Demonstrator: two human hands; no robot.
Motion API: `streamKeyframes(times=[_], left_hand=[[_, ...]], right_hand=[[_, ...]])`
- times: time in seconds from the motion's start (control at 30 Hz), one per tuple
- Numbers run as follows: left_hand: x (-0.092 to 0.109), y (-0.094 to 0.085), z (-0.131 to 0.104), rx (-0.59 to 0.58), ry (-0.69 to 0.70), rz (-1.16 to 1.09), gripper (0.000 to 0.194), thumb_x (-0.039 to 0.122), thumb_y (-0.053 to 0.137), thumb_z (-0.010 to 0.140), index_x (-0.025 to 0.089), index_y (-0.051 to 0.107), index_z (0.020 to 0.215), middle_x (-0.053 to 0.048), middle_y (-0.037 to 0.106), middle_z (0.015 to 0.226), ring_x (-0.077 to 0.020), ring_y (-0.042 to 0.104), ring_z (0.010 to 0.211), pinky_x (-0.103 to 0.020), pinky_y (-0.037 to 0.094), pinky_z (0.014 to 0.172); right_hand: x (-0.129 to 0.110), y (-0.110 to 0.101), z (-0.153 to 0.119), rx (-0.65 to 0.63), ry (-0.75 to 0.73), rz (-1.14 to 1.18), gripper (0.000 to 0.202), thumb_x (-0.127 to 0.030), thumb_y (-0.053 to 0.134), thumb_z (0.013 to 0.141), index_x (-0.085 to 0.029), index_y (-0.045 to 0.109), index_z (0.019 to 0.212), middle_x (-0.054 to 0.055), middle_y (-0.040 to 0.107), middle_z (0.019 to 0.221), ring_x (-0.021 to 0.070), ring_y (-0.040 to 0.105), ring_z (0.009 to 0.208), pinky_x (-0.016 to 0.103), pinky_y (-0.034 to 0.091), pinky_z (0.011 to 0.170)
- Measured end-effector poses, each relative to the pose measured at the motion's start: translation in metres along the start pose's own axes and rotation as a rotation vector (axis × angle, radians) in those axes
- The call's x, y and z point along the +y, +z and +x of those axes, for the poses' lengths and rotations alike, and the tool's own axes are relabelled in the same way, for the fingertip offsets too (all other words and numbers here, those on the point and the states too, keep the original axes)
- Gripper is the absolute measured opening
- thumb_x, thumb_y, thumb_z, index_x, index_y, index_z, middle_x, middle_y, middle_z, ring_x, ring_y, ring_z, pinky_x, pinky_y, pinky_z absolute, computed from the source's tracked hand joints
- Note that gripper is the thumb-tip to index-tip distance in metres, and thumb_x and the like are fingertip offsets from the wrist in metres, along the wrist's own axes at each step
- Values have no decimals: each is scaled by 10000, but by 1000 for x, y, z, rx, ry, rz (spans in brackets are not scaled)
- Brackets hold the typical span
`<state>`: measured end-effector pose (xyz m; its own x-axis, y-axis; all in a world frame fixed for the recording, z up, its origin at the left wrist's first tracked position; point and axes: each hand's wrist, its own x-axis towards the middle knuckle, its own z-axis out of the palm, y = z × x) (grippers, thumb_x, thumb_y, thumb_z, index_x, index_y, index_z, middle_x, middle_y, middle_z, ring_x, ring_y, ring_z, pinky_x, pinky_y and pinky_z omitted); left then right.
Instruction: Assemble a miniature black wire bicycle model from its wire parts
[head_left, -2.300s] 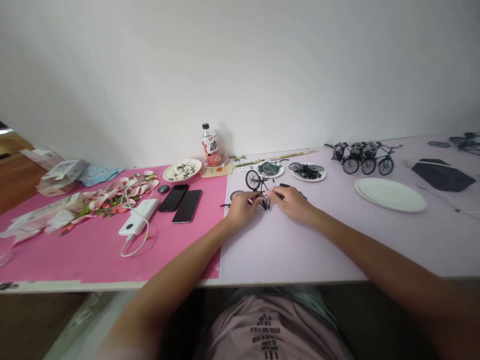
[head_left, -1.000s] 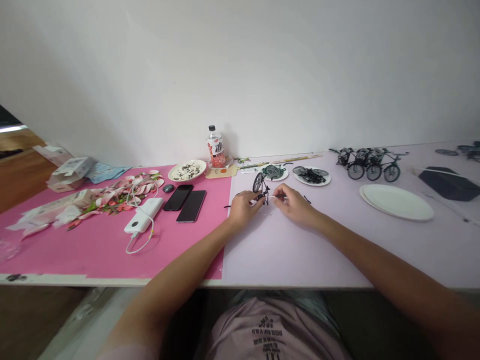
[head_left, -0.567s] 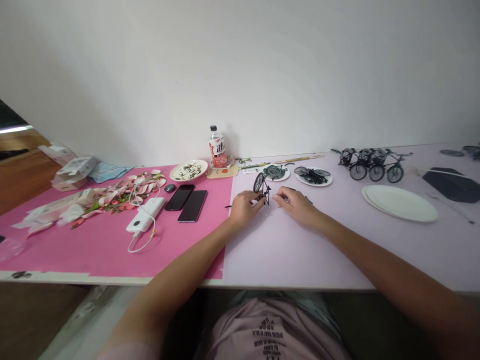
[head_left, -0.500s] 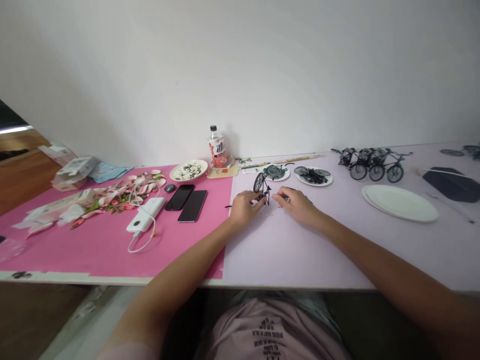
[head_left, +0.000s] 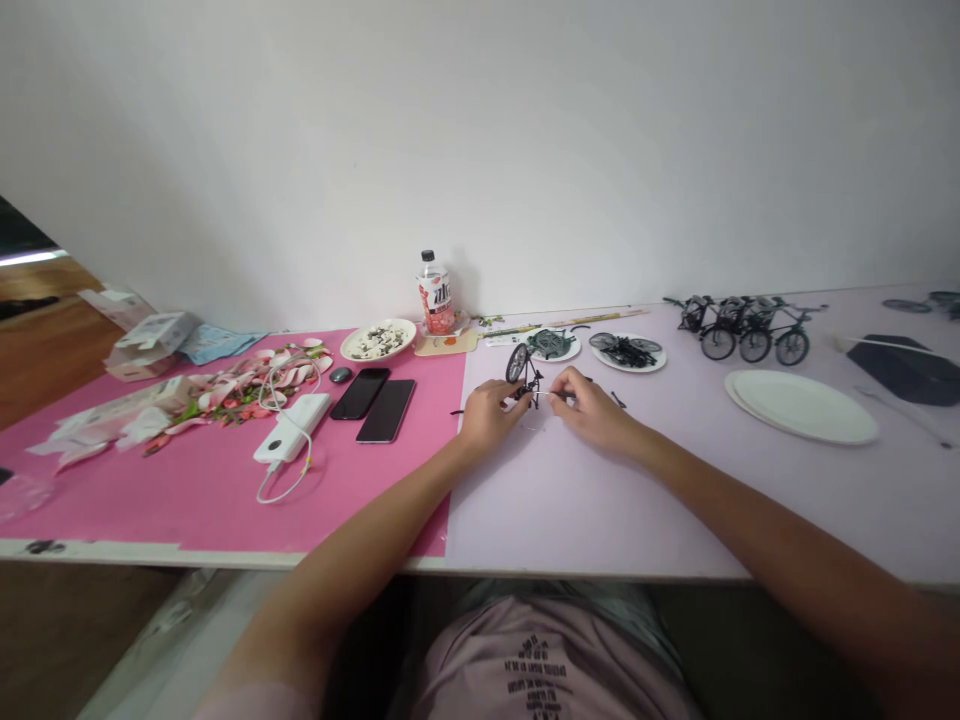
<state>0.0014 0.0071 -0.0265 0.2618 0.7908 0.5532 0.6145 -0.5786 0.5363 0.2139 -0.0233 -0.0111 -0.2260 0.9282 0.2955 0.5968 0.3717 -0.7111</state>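
Note:
Closed round a small black model bicycle point(head_left: 517, 363), my left hand point(head_left: 487, 415) pins it just above the lilac tabletop. One spoked wheel of the bicycle sticks up past my fingers; its lower frame is partly hidden by them. My right hand point(head_left: 589, 408) pinches a thin screwdriver point(head_left: 545, 393), whose pale, slender shaft points left at the frame. Whether its tip touches the bicycle I cannot tell. Small dark parts lie near both hands, one of them a short black piece point(head_left: 618, 399) beyond my right hand.
Behind my hands are a plate of green parts point(head_left: 574, 352) and a plate of black parts point(head_left: 652, 364). Model bicycles point(head_left: 757, 330) stand at the back right, near stacked white plates point(head_left: 810, 410). Two phones point(head_left: 386, 411), a power bank point(head_left: 289, 430) and a bottle point(head_left: 435, 300) sit leftward.
My right hand has shifted slightly right and up, and more of the screwdriver's shaft shows. My left hand and the bicycle have hardly moved.

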Motion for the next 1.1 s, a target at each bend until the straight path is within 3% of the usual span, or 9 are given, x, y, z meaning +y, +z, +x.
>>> streamKeyframes(times=[0.27,0.57,0.9,1.1], left_hand=[[-1,0,1,0,-6,4,305,346,735,932,170,792,1175,-61,781,893,-170,645,733,-288,523,724],[-1,1,0,13,33,-14,286,349,727,936,186,798,1159,-67,791,910,-171,663,737,-285,547,724],[0,3,-1,9,57,-28,312,378,705,955,183,779,1186,-65,793,951,-164,666,742,-286,566,728],[-2,3,-1,1,82,-33,309,396,668,985,186,772,1185,-81,788,976,-186,711,844,-277,593,737]], right_hand=[[-1,0,1,-17,6,2,253,-507,499,991,-254,509,981,26,691,932,195,620,776,313,449,699],[-18,-8,-3,-12,52,-43,380,-531,432,1017,-241,489,779,6,654,724,165,530,592,300,384,615],[-13,-2,-1,70,13,-36,320,-491,491,993,-234,522,806,1,659,737,166,533,637,293,380,630],[-17,-4,-1,75,10,-32,286,-458,514,968,-233,522,792,9,655,733,168,528,630,298,388,632]])
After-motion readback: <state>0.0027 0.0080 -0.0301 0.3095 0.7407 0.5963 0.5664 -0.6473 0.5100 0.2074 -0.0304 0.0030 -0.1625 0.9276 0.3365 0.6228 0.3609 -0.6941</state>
